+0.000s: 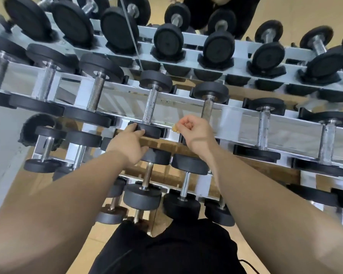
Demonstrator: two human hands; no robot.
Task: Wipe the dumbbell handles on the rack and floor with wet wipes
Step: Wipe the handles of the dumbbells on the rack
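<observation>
Left hand grips one racked dumbbell's near head, right hand pinches a yellowish wad; I judge rack wiping in hand, next needing the wad on its handle.

There is only one view, a wide-angle camera worn on the person's head, facing forward and steeply down at the dumbbell rack close in front, with their black shorts at the bottom edge.

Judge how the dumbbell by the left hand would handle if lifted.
The dumbbell looks heavy for its size: thick black heads, steel handle. Its round heads could roll on a floor. The knurled handle likely grips well.
</observation>
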